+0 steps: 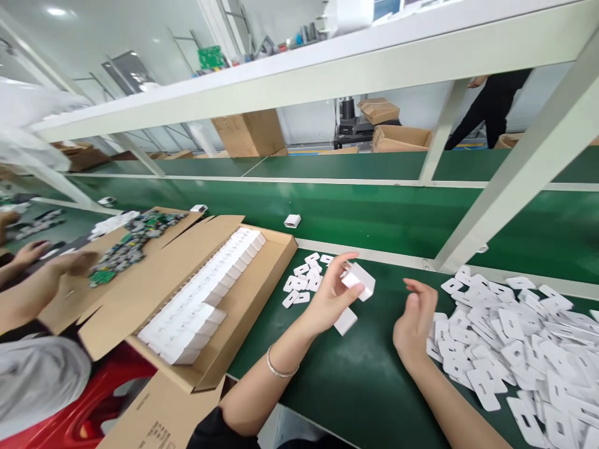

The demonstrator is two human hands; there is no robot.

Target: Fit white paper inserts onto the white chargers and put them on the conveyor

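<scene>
Between the thumb and fingers of my left hand (334, 293), a white charger housing (361, 282) is held up above the green bench. A second white block (345, 321) lies on the bench just below that hand. My right hand (415, 321) hovers to its right with loosely bent fingers apart and nothing visible in them. Beside the right hand spreads a large heap of flat white plates (510, 330) with rectangular slots. A smaller group of slotted white plates (303, 282) lies behind my left hand.
An open cardboard box (248, 299) at left contains rows of white housings (206, 293). Circuit boards (135, 243) lie on cardboard farther left, near a co-worker's arm (42, 287). A slanted frame post (515, 162) rises at right, below a shelf (299, 75). One white housing (292, 221) sits behind the bench rail.
</scene>
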